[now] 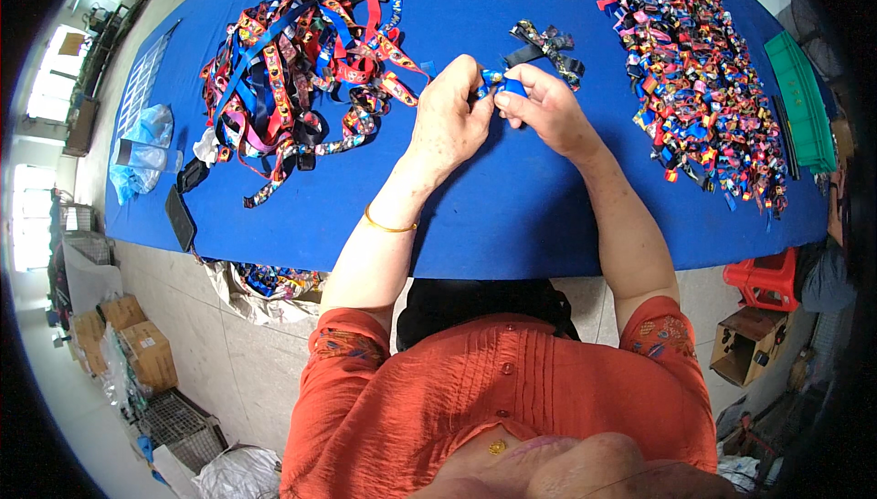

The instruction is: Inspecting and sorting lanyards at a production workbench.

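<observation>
Over the far middle of the blue-covered table, my two hands meet around a blue patterned strap (512, 87). My left hand (451, 114) is closed with thumb and fingers pinching one part of it. My right hand (554, 108) grips the strap's other part between thumb and forefinger. The fingers hide much of the strap, so I cannot tell how it is folded. Just beyond my right hand lies a small heap of dark patterned straps (554, 41). Left of my left hand spreads a big tangle of colourful printed straps (276, 70).
Many small folded strap bundles (699, 79) cover the table's right side, beside a green plastic tray (800, 102). A phone (181, 218) lies at the left edge near a light-blue plastic bag (146, 138). A red stool (760, 278) stands below the right edge.
</observation>
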`<state>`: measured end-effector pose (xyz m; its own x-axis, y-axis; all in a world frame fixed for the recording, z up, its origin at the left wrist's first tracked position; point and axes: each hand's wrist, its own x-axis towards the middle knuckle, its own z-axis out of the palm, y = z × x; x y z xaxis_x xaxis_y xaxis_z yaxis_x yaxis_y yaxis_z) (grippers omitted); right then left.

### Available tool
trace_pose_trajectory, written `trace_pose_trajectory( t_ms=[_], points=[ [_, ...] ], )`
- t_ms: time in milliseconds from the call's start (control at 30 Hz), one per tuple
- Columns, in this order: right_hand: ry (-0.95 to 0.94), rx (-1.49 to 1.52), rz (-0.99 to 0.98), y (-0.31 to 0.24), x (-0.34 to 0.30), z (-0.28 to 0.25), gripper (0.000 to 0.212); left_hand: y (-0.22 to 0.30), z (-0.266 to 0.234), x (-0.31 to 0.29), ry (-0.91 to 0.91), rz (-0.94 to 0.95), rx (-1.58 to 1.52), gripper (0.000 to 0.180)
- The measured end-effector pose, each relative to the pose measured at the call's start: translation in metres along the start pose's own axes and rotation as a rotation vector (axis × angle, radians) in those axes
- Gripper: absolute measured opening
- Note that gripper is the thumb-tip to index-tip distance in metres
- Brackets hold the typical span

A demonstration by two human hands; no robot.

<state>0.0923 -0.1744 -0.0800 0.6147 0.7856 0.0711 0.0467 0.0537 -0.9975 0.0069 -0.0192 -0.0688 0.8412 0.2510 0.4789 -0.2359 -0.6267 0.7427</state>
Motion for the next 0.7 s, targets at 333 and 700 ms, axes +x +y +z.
trace_pose_trajectory(
  t_ms=[333, 700],
  points=[
    [-0.009, 0.254, 0.196, 0.0, 0.001, -0.009, 0.026, -0.005, 0.001, 0.001, -0.046, 0.265, -0.011, 0.024],
    [-0.03, 0.065, 0.125, -0.008, -0.001, -0.016, 0.023, -0.004, 0.002, 0.0, -0.052, 0.376, -0.014, 0.023]
  ],
)
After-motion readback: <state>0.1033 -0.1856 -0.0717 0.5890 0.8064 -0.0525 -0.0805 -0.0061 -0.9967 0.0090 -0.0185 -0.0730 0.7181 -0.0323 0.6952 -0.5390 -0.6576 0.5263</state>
